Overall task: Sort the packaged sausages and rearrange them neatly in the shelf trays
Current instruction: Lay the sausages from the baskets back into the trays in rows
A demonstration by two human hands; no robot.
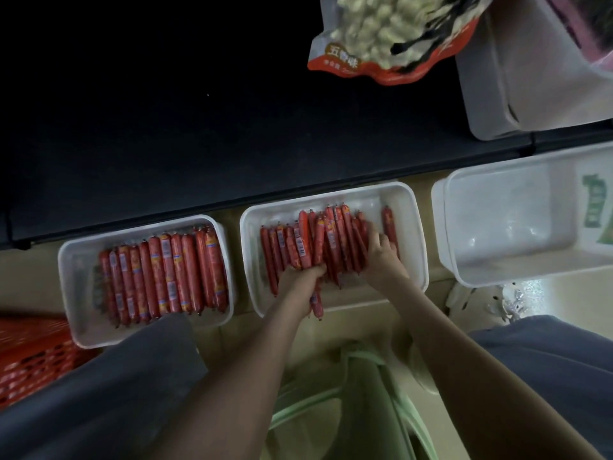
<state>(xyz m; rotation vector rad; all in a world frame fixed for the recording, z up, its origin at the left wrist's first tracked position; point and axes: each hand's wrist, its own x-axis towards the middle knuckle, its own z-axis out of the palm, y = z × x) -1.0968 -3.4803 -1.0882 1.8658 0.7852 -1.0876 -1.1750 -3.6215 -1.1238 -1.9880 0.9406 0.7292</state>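
Head view looks straight down on two bare forearms reaching into the middle tray of three white containers set in a row. The left hand is curled round a bunch of red sausages, one of which sticks out below its fist over the tray's near rim. The right hand, just beside it, lies with fingers stretched on top of the same loose pile. That pile holds roughly fifteen or more, overlapping too much to count exactly. A single sausage lies apart just right of the right hand's fingertips. Left of the left hand, the left tray carries a tidy row of about a dozen, side by side. Right of the right hand stands a deeper pale tub. Beyond both hands runs a dark shelf, with a second tub and one snack bag on it, far right. The trays rest on a beige floor. One red basket sits far left of the left hand, and a green stool shows beneath the arms.
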